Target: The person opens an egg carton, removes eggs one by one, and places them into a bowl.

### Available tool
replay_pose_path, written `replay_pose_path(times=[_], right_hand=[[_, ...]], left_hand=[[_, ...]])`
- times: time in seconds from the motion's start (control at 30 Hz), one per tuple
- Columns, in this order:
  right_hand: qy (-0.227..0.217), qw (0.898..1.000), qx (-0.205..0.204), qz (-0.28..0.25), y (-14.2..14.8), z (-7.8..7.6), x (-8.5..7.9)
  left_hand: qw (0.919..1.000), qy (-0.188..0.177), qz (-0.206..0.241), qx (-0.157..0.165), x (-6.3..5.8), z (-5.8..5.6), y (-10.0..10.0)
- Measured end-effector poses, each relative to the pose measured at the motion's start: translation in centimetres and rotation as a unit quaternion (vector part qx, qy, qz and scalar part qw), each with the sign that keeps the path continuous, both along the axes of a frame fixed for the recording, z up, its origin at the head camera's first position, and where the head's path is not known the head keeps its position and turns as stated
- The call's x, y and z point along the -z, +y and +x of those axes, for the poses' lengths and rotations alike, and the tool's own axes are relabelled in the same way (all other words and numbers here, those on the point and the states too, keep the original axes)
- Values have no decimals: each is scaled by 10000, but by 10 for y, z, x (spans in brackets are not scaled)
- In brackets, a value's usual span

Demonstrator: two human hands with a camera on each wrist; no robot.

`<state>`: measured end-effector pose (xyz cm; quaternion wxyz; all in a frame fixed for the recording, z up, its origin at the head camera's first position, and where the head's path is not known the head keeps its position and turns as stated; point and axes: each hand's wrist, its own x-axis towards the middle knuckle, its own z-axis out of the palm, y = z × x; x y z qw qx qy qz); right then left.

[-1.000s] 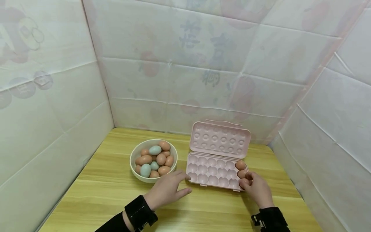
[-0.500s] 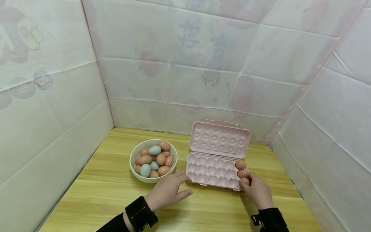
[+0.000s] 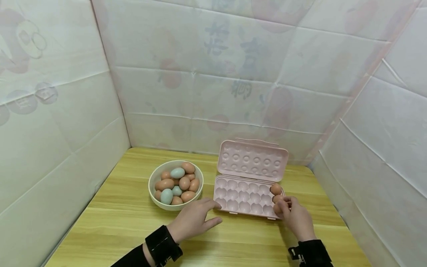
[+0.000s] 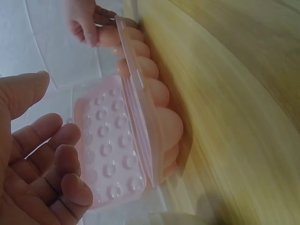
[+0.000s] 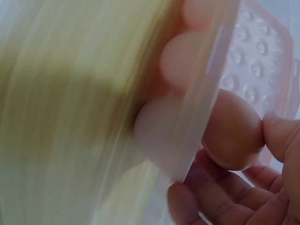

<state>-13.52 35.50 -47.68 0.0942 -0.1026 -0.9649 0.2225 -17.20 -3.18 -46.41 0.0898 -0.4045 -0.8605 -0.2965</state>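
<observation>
A pink plastic egg box (image 3: 244, 202) stands with its lid up. My right hand (image 3: 300, 220) is at its front right corner, thumb and fingers about a brown egg (image 5: 234, 130) seated at the front of the end column. Two more brown eggs (image 3: 275, 189) line that column behind it. In the left wrist view this same right hand (image 4: 84, 23) shows beyond the box with the egg. My left hand (image 3: 195, 218) hovers by the front left corner, fingers loosely extended, holding nothing. Its thumb and bent fingertips show apart from the box in the left wrist view.
A cream bowl (image 3: 151, 194) heaped with brown and pale blue-green eggs stands left of the box. The wooden table (image 3: 110, 222) is enclosed by pale printed sheeting (image 3: 186, 96) at the back and sides. The raised lid (image 3: 252, 159) leans back toward the sheeting.
My right thumb and fingers shift slightly on the front egg in the end column. The left hand stays almost still, and the head view drifts a little.
</observation>
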Motion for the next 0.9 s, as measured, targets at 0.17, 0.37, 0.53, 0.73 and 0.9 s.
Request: replay_pose_path(times=[0.17,0.37,0.53,0.73,0.9], right_hand=[[-456,9901,104,-1321,5,1,-1],[-614,9616,282,-2661,8,2,4],[-613,9501,393,-3032,6,3,6],[-543,9420,409,-3286,5,5,4],[-453,9392,465,-3372,7,6,7]], left_hand=[[9997,-176,-78,135,-5,-2,21],[9981,-505,-170,322,-8,-14,93],[9971,-448,-507,334,1,-18,160],[9983,-144,-517,230,12,-16,214],[9988,177,-443,-61,23,-16,228]])
